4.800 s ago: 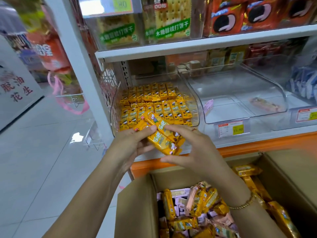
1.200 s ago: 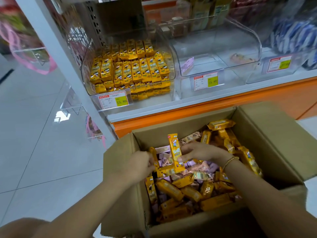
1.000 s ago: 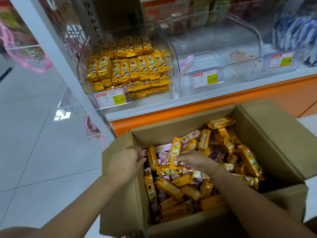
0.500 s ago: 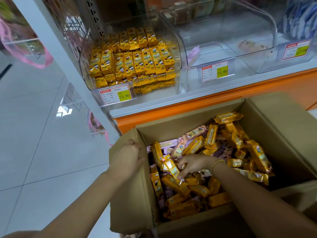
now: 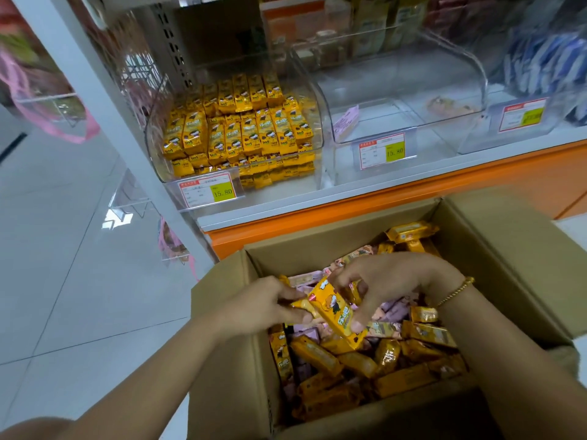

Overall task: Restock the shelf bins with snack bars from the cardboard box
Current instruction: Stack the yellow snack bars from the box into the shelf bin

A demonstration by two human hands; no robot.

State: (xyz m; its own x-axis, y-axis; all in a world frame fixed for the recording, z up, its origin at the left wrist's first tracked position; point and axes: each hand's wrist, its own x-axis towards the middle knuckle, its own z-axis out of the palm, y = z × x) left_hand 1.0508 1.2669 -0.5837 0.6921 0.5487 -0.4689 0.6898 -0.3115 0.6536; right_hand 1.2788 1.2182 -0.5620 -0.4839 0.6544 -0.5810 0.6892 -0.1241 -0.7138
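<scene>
one yellow bar in two hands, over the open box

you hold a single yellow snack bar point(image 5: 337, 313) between both hands just above the heap in the cardboard box point(image 5: 511, 249); your left hand point(image 5: 262, 308) curls round its near end, and your right hand point(image 5: 392, 282) pinches it from above with fingertips and thumb.

the main risk is a slip; the wrapper looks glossy, and if one hand lets go before the other has a firm hold, the bar will likely drop back into the heap. the lift to the shelf is the second risk; the yellow bin point(image 5: 320, 100) already looks almost full, with bars standing in tidy rows, so a careless push could tip a row or send a bar over the low front lip. sorting is the third; the box holds yellow bars point(image 5: 359, 363) mixed with purple-wrapped ones point(image 5: 397, 309), so a hasty grab could bring up the wrong kind.

the clear middle bin point(image 5: 409, 136) is nearly bare; it holds only a pink packet point(image 5: 347, 120) against its left wall and one pale wrapped item point(image 5: 444, 106) toward the back; you cannot tell from here what that item is.
</scene>
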